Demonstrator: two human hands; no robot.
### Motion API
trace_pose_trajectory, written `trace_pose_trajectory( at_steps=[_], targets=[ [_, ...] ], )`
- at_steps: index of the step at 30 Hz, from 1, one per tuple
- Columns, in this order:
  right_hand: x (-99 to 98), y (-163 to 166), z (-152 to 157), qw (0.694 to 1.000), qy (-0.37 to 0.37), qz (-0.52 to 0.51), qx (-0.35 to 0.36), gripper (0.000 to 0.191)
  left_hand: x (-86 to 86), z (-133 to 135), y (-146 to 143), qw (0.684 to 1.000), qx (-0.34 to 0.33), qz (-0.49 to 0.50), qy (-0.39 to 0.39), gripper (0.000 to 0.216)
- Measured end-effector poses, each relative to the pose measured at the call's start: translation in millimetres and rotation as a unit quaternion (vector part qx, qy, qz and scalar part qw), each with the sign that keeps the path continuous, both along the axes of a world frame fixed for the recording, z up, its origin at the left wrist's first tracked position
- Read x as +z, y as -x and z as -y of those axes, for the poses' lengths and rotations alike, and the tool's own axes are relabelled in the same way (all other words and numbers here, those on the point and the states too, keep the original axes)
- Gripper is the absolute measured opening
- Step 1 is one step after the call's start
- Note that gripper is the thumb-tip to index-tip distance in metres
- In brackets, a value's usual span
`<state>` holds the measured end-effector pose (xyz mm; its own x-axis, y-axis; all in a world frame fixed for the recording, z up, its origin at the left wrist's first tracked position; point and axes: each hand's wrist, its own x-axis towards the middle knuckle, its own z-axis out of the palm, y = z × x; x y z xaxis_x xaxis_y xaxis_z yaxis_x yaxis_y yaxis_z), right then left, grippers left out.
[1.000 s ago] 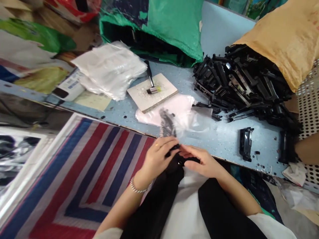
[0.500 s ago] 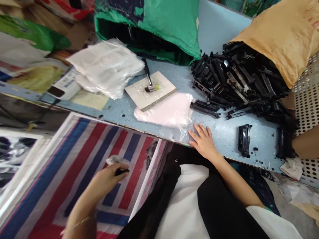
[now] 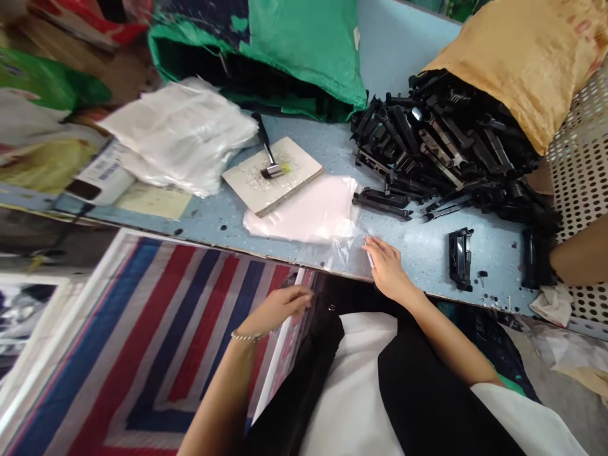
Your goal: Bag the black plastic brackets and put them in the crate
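My right hand [image 3: 388,267] is at the table's front edge, with thumb and fingers closed on the edge of a clear plastic bag [image 3: 346,250]. That bag lies at the right end of a pile of flat, pinkish plastic bags [image 3: 304,215]. My left hand [image 3: 280,307] hovers over the rim of a box lined with striped cloth [image 3: 190,329]. Its fingers are loosely stretched towards the right and slightly blurred, with nothing visible in them. Right of my right hand, a single black plastic part [image 3: 460,259] lies on the table.
A heap of black plastic parts [image 3: 427,152] spills from a tan sack [image 3: 513,63]. A brush-like tool [image 3: 272,166] rests on a pale board [image 3: 294,161]. White bags [image 3: 185,133] and a green sack [image 3: 304,50] lie behind. At right is another person's arm [image 3: 579,253].
My left hand has moved right and up from over the striped cloth; the black part and clear bag it held are out of sight. My right hand's spread fingers have closed on the bag's edge.
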<state>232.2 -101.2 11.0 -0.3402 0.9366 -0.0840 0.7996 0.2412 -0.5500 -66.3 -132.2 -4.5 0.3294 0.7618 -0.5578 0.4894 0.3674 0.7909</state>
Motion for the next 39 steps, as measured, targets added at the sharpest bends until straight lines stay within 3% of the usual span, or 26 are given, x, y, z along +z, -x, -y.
trace_pose_trajectory(
  at_steps=[1,3,5,7,9,11,14,16,21,24,26,28,30,32,34,37,39],
  targets=[
    [-1.6,-1,-2,1.0,0.005,-0.025,-0.013,0.069,10.9,-7,-21,0.999,-0.021,0.044,-0.02,0.033],
    [-2.9,-6,-6,0.994,0.019,-0.095,-0.041,0.068,26.7,-23,-73,0.984,-0.011,0.06,-0.169,0.027],
    [-1.0,-16,-7,0.979,0.034,-0.178,-0.092,0.06,31.1,-42,-123,0.951,0.016,-0.041,-0.306,0.017],
    [4.0,-30,-5,0.953,0.046,-0.245,-0.172,0.045,26.2,-59,-155,0.935,0.023,-0.115,-0.334,0.01],
    [9.9,-42,0,0.92,0.071,-0.292,-0.254,0.031,17.9,-72,-164,0.953,0.037,-0.092,-0.288,0.015],
    [13.8,-46,3,0.892,0.121,-0.327,-0.289,0.031,11.2,-78,-160,0.977,0.072,0.017,-0.202,0.021],
    [11.7,-36,0,0.88,0.169,-0.358,-0.263,0.038,8.0,-81,-154,0.972,0.119,0.186,-0.079,0.025],
    [6.5,-29,-5,0.883,0.153,-0.362,-0.255,0.037,8.9,-82,-155,0.959,0.147,0.239,-0.046,0.031],
    [9.3,-52,4,0.916,0.1,-0.26,-0.289,0.035,8.4,-84,-159,0.934,0.208,0.285,-0.057,0.038],
    [29.4,-92,21,0.942,0.013,-0.135,-0.306,0.037,4.8,-79,-158,0.933,0.202,0.246,-0.166,0.026],
    [43.0,-122,26,0.92,-0.03,-0.02,-0.389,0.054,2.8,-72,-160,0.927,0.139,0.17,-0.304,0.012],
    [51.6,-148,23,0.882,0.008,0.081,-0.463,0.079,1.9,-66,-164,0.904,0.041,0.097,-0.414,0.019],
    [55.0,-164,16,0.874,0.061,0.102,-0.471,0.087,1.9,-62,-171,0.886,-0.036,0.056,-0.458,0.031],
    [56.3,-170,12,0.892,0.056,0.002,-0.448,0.077,2.7,-61,-179,0.888,-0.065,0.039,-0.454,0.037],
    [57.5,-164,14,0.886,-0.003,-0.201,-0.419,0.067,4.3,-61,-184,0.903,-0.065,0.041,-0.423,0.042],
    [55.7,-139,23,0.802,-0.081,-0.463,-0.367,0.057,9.6,-61,-188,0.926,-0.053,0.083,-0.364,0.055],
    [48.7,-117,27,0.771,-0.092,-0.515,-0.364,0.055,15.2,-61,-187,0.929,-0.033,0.112,-0.352,0.061]
  ],
)
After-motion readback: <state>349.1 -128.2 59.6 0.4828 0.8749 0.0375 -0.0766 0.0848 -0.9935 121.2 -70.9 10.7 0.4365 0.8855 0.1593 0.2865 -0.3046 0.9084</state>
